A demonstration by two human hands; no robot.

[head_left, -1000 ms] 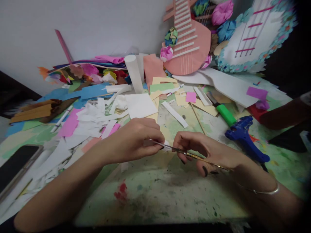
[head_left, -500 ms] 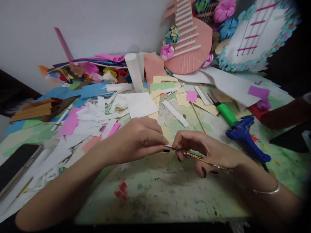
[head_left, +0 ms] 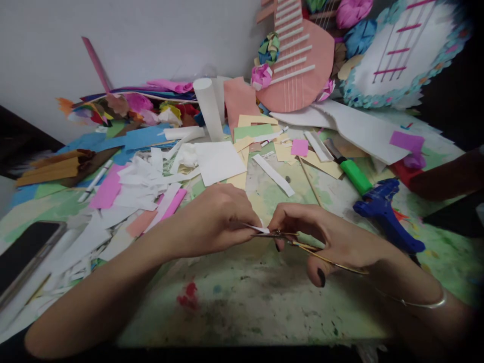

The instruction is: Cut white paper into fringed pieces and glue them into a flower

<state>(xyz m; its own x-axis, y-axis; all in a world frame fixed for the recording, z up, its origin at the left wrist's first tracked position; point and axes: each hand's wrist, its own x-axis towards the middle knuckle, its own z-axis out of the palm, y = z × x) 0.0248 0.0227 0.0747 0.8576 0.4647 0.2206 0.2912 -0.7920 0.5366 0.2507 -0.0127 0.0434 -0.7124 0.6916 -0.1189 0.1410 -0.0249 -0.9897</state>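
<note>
My left hand (head_left: 223, 219) is closed in a pinch on a small white paper piece (head_left: 260, 228) above the middle of the table. My right hand (head_left: 321, 237) grips scissors (head_left: 302, 244) with gold-coloured handles, its thumb at the lower handle. The blades point left and lie against the white paper, close to my left fingertips. Part of the paper is hidden behind my left fingers. Just beyond my hands a white paper strip (head_left: 274, 175) and a square white sheet (head_left: 220, 163) lie on the table.
A blue glue gun (head_left: 389, 214) and a green-handled tool (head_left: 353, 174) lie at the right. White scraps (head_left: 139, 181) and a phone (head_left: 28, 257) are at the left. A white roll (head_left: 209, 110) stands at the back, near a pink paper instrument (head_left: 298, 70).
The scissors' handles have spread apart and the blades have opened around the white paper. My right thumb has moved slightly down. More of the paper shows at my left fingertips.
</note>
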